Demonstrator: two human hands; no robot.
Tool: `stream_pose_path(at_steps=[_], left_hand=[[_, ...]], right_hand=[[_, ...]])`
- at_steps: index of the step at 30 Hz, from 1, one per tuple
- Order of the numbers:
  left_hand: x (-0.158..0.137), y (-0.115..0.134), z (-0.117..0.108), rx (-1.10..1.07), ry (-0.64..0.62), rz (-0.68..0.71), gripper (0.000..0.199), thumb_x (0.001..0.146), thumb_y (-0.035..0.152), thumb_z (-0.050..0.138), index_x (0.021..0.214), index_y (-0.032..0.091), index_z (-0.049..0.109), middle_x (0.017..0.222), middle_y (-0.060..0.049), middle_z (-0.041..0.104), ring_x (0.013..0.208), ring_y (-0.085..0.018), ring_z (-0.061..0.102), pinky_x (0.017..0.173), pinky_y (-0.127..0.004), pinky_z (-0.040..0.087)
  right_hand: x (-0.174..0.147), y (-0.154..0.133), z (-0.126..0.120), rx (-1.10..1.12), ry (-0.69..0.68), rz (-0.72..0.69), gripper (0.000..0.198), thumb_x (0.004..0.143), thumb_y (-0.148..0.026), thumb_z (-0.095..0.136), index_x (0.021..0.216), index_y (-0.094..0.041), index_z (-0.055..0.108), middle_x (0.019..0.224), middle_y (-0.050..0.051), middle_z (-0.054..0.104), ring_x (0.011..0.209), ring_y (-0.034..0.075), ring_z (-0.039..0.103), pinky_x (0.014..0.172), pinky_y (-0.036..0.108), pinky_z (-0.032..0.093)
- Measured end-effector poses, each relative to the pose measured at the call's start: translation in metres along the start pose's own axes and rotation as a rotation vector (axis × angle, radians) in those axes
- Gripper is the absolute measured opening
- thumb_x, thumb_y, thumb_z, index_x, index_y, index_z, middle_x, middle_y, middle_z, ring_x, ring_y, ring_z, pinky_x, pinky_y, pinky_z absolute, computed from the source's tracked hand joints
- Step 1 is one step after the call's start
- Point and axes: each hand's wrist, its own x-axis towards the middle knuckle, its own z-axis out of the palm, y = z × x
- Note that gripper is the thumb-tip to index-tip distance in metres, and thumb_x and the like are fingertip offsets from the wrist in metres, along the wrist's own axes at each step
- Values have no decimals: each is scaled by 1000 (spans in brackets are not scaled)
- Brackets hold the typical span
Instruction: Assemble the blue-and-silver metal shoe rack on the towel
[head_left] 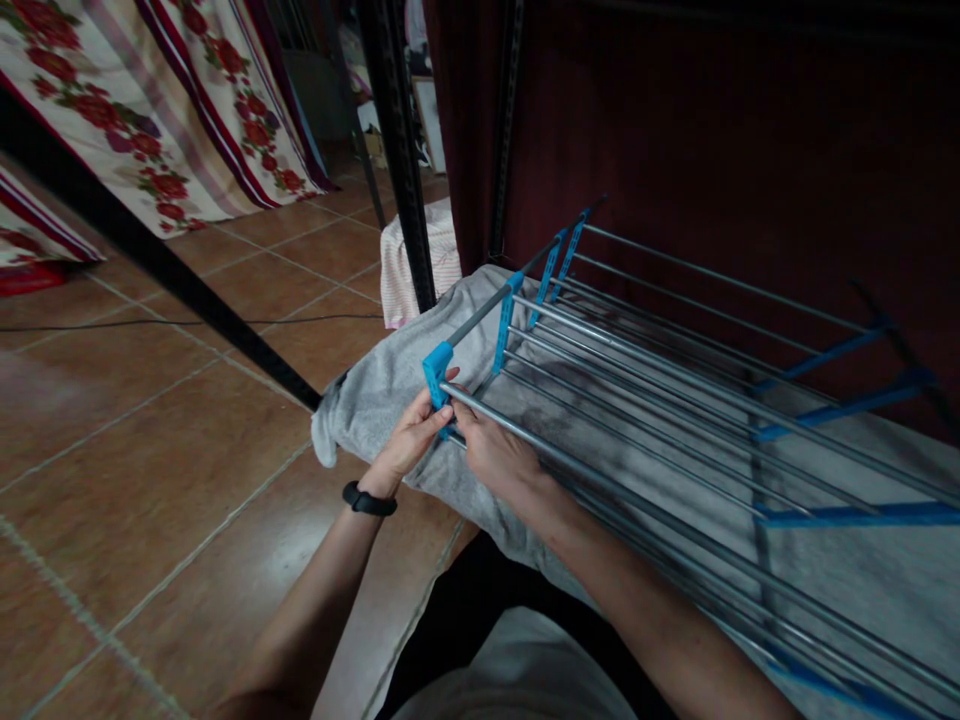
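Observation:
A rack of grey metal rods (637, 352) joined by blue plastic brackets rests on a grey cloth (390, 385). My left hand (409, 440), with a black band on its wrist, is closed around the blue corner bracket (436, 366) at the rack's near left end. Close beside it, my right hand (495, 455) reaches in under the top front rod (540, 440). Its fingers are bent together against the inner side of that bracket. What they pinch is hidden by the rod and the hand itself.
Black metal posts (401, 150) and a slanting black bar (172, 260) frame the left side. Behind the rack hangs a dark red cloth (675, 130). A floral curtain (180, 110) reaches the brown tiled floor (135, 430), where a thin cable (187, 322) lies.

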Motion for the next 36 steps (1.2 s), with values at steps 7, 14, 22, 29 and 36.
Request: stream_pose_path(at_steps=[7,14,22,29,36], left_hand=[[4,-12,-10,26,-28,30,50,89,39,70,135,23,58,135,-9,61,122,-24,55,106,-35,41],[3,-14,-10,29,-29,24,54,91,36,68,142,26,52,138,-7,59,120,-22,55,106,-34,40],[1,-8,-4,-34,-13,-2,56,91,36,66,144,24,51,133,-8,62,128,-25,52,115,-39,33],[0,-8,0,-62,19,-21,51,87,38,70,134,22,59,128,-9,65,121,-25,56,106,-36,41],[4,-7,-5,-41,47,-23,55,82,39,76,132,23,61,114,-6,69,101,-20,62,93,-30,47]], right_hand=[[2,-1,-3,-2,16,16,52,104,-21,24,155,-26,32,126,7,68,96,22,69,82,32,54],[4,3,-2,103,5,-3,54,104,-22,27,158,-27,26,122,9,69,94,23,70,85,35,54],[8,5,3,113,18,-1,51,103,-22,30,154,-26,35,124,8,68,96,23,69,88,36,53],[9,6,5,102,13,-26,47,104,-22,30,150,-22,41,128,9,67,102,23,68,90,34,53],[-8,-1,5,-28,93,27,48,103,-22,36,150,-18,36,122,13,68,101,23,69,83,32,55]])
